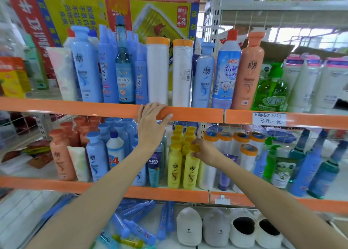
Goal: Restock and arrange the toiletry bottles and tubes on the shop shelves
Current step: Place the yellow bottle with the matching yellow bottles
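My left hand [152, 124] grips the orange front edge of the upper shelf [94, 107], fingers hooked over the top and thumb under it. My right hand [204, 151] holds the neck of a yellow bottle [191, 170] at the front of the middle shelf, fingers curled round it just below its yellow cap. A second yellow bottle [174, 166] stands beside it on the left, with several more yellow bottles in a row behind. Blue bottles [97, 160] and orange bottles [61, 156] stand to the left on the same shelf.
The upper shelf carries blue bottles [86, 66], two white rolls with orange caps [157, 69], an orange bottle [248, 69] and a green pump bottle [271, 90]. White rolls [246, 154] and dark blue bottles [308, 166] fill the middle shelf's right. Blue tubes [135, 222] and slippers [190, 228] lie below.
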